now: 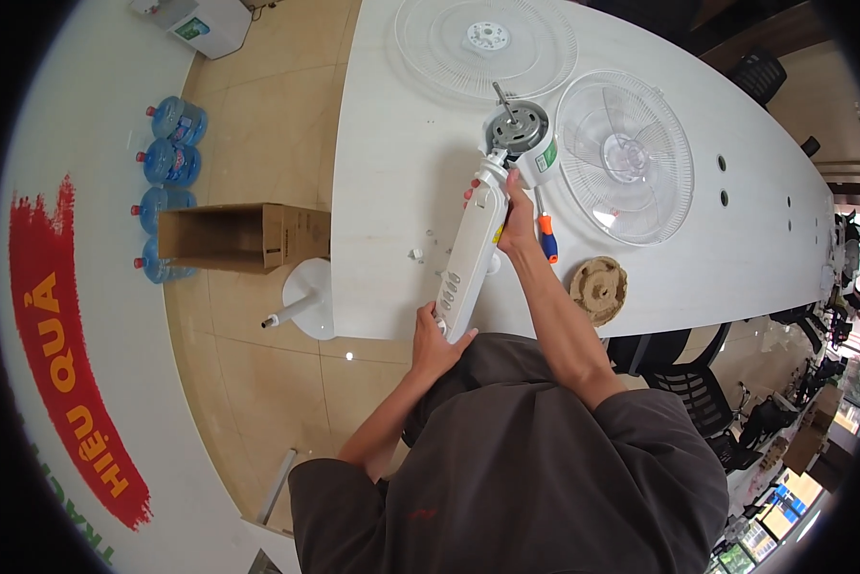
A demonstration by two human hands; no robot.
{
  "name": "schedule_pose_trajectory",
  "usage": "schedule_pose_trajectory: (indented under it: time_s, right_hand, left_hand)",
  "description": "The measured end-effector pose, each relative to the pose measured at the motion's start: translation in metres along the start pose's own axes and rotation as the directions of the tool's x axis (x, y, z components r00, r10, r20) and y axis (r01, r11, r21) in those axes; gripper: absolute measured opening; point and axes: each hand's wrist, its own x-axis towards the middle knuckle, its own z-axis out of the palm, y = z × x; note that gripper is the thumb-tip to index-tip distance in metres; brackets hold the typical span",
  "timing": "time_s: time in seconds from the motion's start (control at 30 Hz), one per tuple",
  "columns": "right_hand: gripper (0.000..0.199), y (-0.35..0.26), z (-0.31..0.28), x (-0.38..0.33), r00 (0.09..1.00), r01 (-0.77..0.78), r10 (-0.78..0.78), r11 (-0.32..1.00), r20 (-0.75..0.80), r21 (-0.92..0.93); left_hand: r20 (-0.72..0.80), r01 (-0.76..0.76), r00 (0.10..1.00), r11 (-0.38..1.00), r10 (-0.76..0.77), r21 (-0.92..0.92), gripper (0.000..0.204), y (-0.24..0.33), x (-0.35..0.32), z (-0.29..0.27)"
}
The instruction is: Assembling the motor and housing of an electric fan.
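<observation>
Both my hands hold a white electric fan body (471, 251), a long column with several buttons near its lower end. My left hand (437, 344) is closed around that lower end, by the table's near edge. Farther up, my right hand (517, 218) wraps the column just below the neck. At the top, the bare fan motor (520, 128) shows its metal shaft, pointing up and away from me. A screwdriver (547, 237) with an orange and blue handle lies right of my right hand. Small white pieces (416, 254) lie on the table to the left of the column.
Two clear fan grilles, one farther back (430, 59) and one at right (674, 143), lie on the white table (382, 191). Brown moulded packing (599, 290) sits near its front edge. At left are a round white base (307, 277), a cardboard box (301, 235) and several water bottles (173, 163).
</observation>
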Motion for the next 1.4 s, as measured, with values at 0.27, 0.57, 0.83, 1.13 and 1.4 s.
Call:
schedule_pose_trajectory:
  time_s: [0.27, 0.57, 0.83, 1.13, 1.4]
  right_hand:
    - [0.076, -0.066, 0.031, -0.031, 0.918, 0.072, -0.086, 0.996, 0.388, 0.05]
    - [0.072, -0.096, 0.061, -0.045, 0.516, -0.186, -0.114, 0.952, 0.849, 0.242]
    - [0.064, -0.104, 0.08, -0.065, 0.31, -0.385, -0.109, 0.894, 0.944, 0.23]
    - [0.07, -0.099, 0.098, -0.102, 0.634, -0.142, -0.175, 0.931, 0.753, 0.336]
    - [0.056, -0.098, 0.111, -0.1, 0.623, 0.024, -0.168, 0.98, 0.764, 0.195]
  left_hand:
    - [-0.101, -0.394, 0.918, 0.91, 0.384, -0.128, 0.095, 0.065, 0.006, -0.023]
    - [-0.435, -0.752, 0.596, 0.659, 0.675, -0.007, 0.086, 0.2, 0.033, -0.07]
    - [-0.476, -0.806, 0.499, 0.59, 0.724, 0.053, 0.081, 0.215, 0.023, -0.056]
    - [-0.533, -0.83, 0.423, 0.55, 0.733, 0.097, 0.057, 0.253, 0.028, -0.076]
    - [-0.682, -0.761, 0.32, 0.607, 0.658, 0.228, 0.047, 0.25, 0.024, -0.064]
